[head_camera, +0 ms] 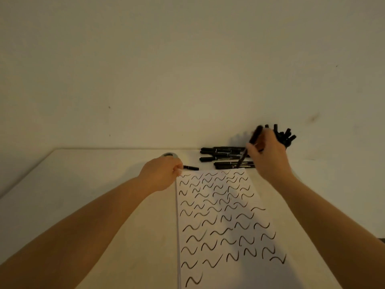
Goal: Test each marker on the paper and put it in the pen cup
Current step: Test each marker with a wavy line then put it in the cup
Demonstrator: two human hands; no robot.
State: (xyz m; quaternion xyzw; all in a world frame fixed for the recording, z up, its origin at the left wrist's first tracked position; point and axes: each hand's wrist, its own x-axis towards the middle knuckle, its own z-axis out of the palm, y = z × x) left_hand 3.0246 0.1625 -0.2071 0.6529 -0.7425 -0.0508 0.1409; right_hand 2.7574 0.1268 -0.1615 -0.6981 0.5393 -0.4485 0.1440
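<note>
A white sheet of paper (pixel 225 226) covered with black squiggles lies on the table in front of me. My right hand (pixel 268 155) holds a black marker (pixel 251 144) tilted, its tip down just past the paper's far edge. Behind that hand a pen cup (pixel 286 138) stands by the wall with several black markers sticking out; the cup itself is mostly hidden. Several loose black markers (pixel 223 154) lie side by side beyond the paper. My left hand (pixel 161 174) is closed around a black marker cap (pixel 190 168) at the paper's far left corner.
A small round grey object (pixel 169 155) sits just behind my left hand. The pale table (pixel 83 184) ends at a plain wall; its left edge runs diagonally toward me.
</note>
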